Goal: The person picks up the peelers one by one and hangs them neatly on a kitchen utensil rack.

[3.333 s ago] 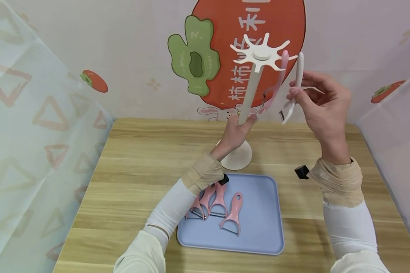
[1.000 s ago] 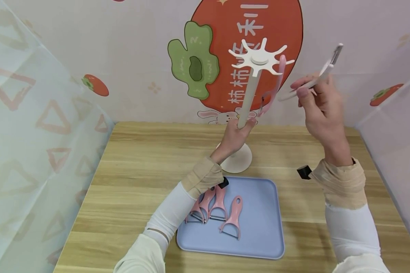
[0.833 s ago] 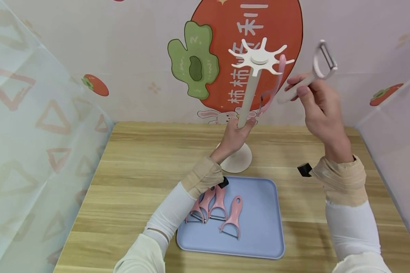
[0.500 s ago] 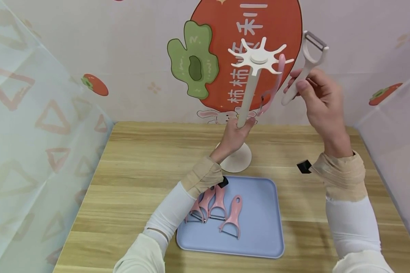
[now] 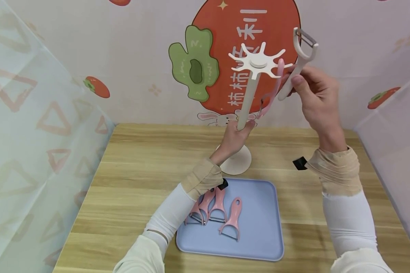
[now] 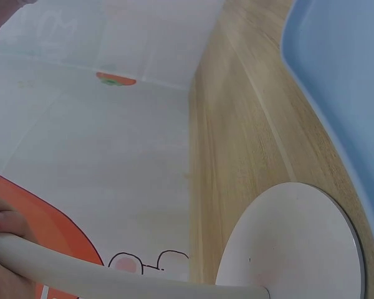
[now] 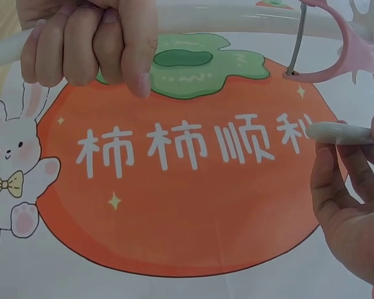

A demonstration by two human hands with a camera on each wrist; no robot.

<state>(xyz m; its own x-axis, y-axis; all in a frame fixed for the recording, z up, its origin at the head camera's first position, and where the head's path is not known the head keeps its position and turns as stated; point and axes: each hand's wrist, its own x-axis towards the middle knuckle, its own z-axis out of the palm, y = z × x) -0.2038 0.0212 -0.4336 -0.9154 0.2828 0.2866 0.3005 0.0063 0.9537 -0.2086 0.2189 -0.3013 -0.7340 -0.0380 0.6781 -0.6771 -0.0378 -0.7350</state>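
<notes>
In the head view, my left hand (image 5: pixel 233 138) grips the white post of a rack (image 5: pixel 258 62) with curled arms around its top. A pink peeler (image 5: pixel 279 79) hangs from the arm at the right. Just right of it, my right hand (image 5: pixel 319 98) pinches a white peeler (image 5: pixel 304 58) by its handle, blade end up and tilted right. The handle tip points down towards the hanging peeler. From the right wrist view, fingers of my left hand (image 7: pixel 90 43) wrap the post, and the white handle (image 7: pixel 340 132) sticks out of my right hand (image 7: pixel 355 218).
Several pink peelers (image 5: pixel 236 212) lie on a blue tray (image 5: pixel 259 231) near the front of the wooden table (image 5: pixel 140 182); my left forearm partly covers them. The rack's round base (image 5: pixel 239 163) stands behind the tray. Patterned sheets enclose the back and sides.
The white peeler has turned over from blade end down to blade end up, and my right hand has moved slightly left with it. My left hand keeps its grip on the post.
</notes>
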